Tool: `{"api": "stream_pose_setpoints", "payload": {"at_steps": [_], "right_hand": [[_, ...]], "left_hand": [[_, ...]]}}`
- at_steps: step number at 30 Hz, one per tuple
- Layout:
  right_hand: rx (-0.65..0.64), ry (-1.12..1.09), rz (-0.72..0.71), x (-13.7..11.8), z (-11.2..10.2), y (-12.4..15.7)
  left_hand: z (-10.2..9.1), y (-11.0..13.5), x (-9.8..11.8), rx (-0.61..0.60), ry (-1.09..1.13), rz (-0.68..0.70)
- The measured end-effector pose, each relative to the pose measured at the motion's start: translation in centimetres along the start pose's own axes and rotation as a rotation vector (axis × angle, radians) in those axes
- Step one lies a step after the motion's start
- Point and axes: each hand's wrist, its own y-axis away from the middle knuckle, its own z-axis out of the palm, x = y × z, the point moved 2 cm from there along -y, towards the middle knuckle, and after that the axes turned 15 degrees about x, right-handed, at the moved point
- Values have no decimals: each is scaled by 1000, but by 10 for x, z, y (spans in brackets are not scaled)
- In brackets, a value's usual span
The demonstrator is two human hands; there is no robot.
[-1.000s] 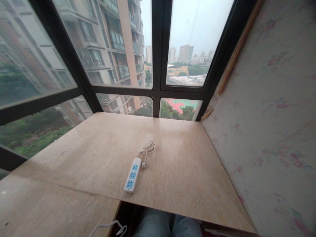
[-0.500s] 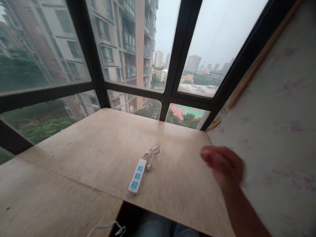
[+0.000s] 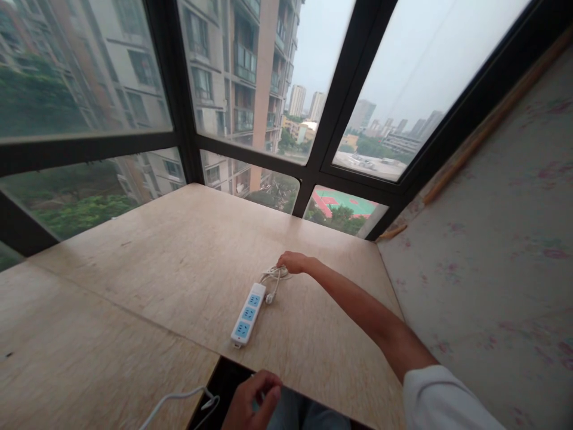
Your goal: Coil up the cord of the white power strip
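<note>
A white power strip (image 3: 248,316) with blue socket faces lies slantwise on the wooden board. From its far end runs a bundled white cable (image 3: 274,276), and the plug (image 3: 269,298) rests beside the strip. My right hand (image 3: 293,262) reaches out over the far part of the bundle, its fingers closed on the cable; the fingertips are partly hidden. Low in the view, my left hand (image 3: 254,399) hovers over the dark gap at the board's near edge. Its fingers are curled with the thumb close to them, and I see nothing in them.
The pale wooden board (image 3: 174,251) has a seam across its left part. Another white cord (image 3: 172,397) hangs over the gap's edge. Dark-framed windows (image 3: 308,173) rise behind, and a flower-patterned wall (image 3: 483,263) bounds the right side.
My right hand has swung left and away from me, from near the wall onto the cable bundle. My left hand has come into view at the bottom. The power strip lies in place.
</note>
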Motion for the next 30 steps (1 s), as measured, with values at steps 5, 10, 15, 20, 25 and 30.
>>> {"api": "stream_pose_setpoints", "payload": {"at_steps": [5,10,15,20,25,30], "right_hand": [[18,66,-14,-4,2,22],[61,110,13,-10,-1,58],[111,95,62,-13,-6,105],[315,-131,242,-18,7,169],[582,-366,360,-36,30,220],[782,-558,440,-41,41,245]], "left_hand": [[12,-34,2,26,-26,24],[33,-49,-1,63,-51,78],[50,-53,-11,49,-89,89],[61,-49,-21,36,-109,91],[81,-49,-26,-10,-124,92],[102,-57,-19,26,-73,71]]}}
